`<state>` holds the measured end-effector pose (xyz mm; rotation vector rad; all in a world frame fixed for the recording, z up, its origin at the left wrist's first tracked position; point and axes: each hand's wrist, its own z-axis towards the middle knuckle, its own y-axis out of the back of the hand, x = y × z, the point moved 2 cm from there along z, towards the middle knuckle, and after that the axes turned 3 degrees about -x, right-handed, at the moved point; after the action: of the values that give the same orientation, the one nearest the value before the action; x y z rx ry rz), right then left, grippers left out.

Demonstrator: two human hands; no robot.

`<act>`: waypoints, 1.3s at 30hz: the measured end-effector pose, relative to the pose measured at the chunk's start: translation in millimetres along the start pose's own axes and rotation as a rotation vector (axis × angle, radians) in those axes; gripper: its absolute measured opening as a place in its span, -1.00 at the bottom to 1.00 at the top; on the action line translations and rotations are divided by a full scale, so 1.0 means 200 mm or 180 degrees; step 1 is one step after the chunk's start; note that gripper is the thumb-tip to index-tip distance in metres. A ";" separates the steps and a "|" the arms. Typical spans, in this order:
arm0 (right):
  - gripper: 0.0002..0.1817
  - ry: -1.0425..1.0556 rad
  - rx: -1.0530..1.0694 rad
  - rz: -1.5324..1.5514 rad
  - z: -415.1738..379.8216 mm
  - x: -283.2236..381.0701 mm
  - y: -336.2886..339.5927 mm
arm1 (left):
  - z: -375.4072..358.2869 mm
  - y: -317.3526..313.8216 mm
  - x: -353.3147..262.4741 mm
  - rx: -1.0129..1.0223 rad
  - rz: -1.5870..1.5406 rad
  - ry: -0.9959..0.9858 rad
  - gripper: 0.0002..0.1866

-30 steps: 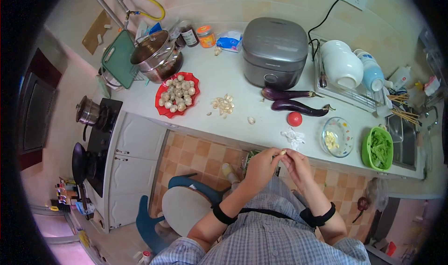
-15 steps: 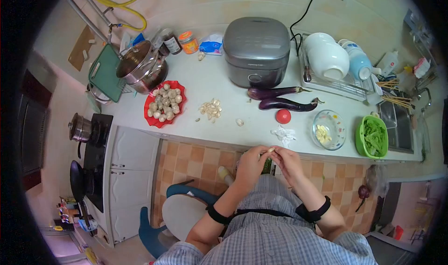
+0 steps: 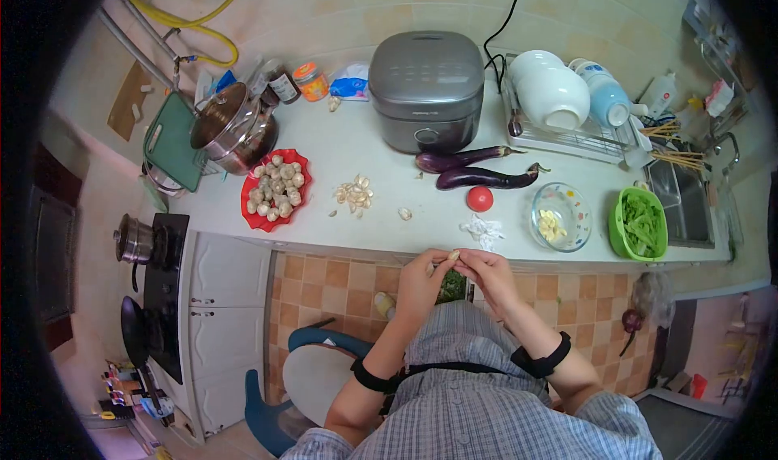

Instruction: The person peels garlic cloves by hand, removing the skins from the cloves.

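Observation:
A small pale garlic clove (image 3: 454,256) is pinched between the fingertips of my left hand (image 3: 423,283) and my right hand (image 3: 491,278), in front of the counter edge. Both hands touch it, fingers closed. Beyond them on the counter lie a crumpled white tissue (image 3: 484,231), a lone clove (image 3: 405,213) and a pile of loose cloves (image 3: 354,194). To the right, a glass bowl (image 3: 577,237) holds peeled cloves (image 3: 552,226). Whole mushroom-like or garlic bulbs (image 3: 277,186) fill a red dish (image 3: 248,218) on the left.
Two eggplants (image 3: 486,178) and a tomato (image 3: 480,199) lie before a rice cooker (image 3: 426,87). At right are a dish rack (image 3: 567,142), a green basket (image 3: 616,237) of leaves and a sink (image 3: 689,217). A pot (image 3: 235,128) and a chair (image 3: 259,411) are at left.
The view has shifted slightly, so the counter items appear further left. My hands remain together at the clove, with small changes in finger position.

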<state>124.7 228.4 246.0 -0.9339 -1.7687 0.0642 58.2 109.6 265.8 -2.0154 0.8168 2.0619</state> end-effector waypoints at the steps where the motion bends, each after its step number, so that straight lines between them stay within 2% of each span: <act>1: -0.75 -0.0015 0.0067 -0.0019 0.00 0.00 0.01 | 0.00 0.00 -0.01 0.0037 0.0025 0.0119 -0.82; 7: -0.76 -0.0002 0.0149 -0.0180 -0.02 0.05 0.02 | -0.01 -0.01 0.01 -0.0003 -0.0267 0.0101 -0.84; 11: -0.78 -0.0023 0.0252 -0.0248 0.00 0.04 0.04 | -0.01 -0.01 0.00 0.0021 -0.0067 -0.0038 -0.84; 14: -0.79 -0.0161 0.0161 -0.0252 0.00 0.05 0.04 | -0.01 -0.02 -0.03 0.0071 0.0085 0.0112 -0.83; 23: -0.79 -0.0018 -0.0108 -0.0165 0.01 0.00 0.04 | -0.04 -0.06 -0.07 -0.0127 0.0484 -0.0447 -0.85; 26: -0.80 0.0047 -0.0127 -0.0219 0.00 0.01 0.03 | -0.02 -0.07 0.00 -0.0130 0.0187 -0.0199 -0.83; 28: -0.80 0.0154 -0.0087 -0.0319 0.00 0.02 0.02 | 0.00 -0.07 0.04 -0.0129 -0.0697 -0.0089 -0.83; 29: -0.81 0.0260 -0.0042 -0.0418 0.00 0.03 0.02 | -0.01 -0.06 0.05 -0.0126 -0.0697 -0.0085 -0.83; 31: -0.82 0.0447 -0.0045 -0.0642 0.00 0.01 0.02 | -0.03 -0.05 0.04 0.0026 -0.1294 0.1034 -0.83; 35: -0.85 0.0936 -0.0172 -0.1102 0.00 -0.01 0.02 | -0.05 -0.09 0.07 -0.0057 -0.1679 0.1068 -0.81; 39: -0.87 0.1102 -0.0217 -0.1499 -0.01 0.02 0.00 | -0.07 -0.09 0.10 -0.0111 -0.2147 0.1251 -0.75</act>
<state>125.5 229.0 249.8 -0.5161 -1.6261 -0.4374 77.4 113.2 242.4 -2.3184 0.0910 1.3402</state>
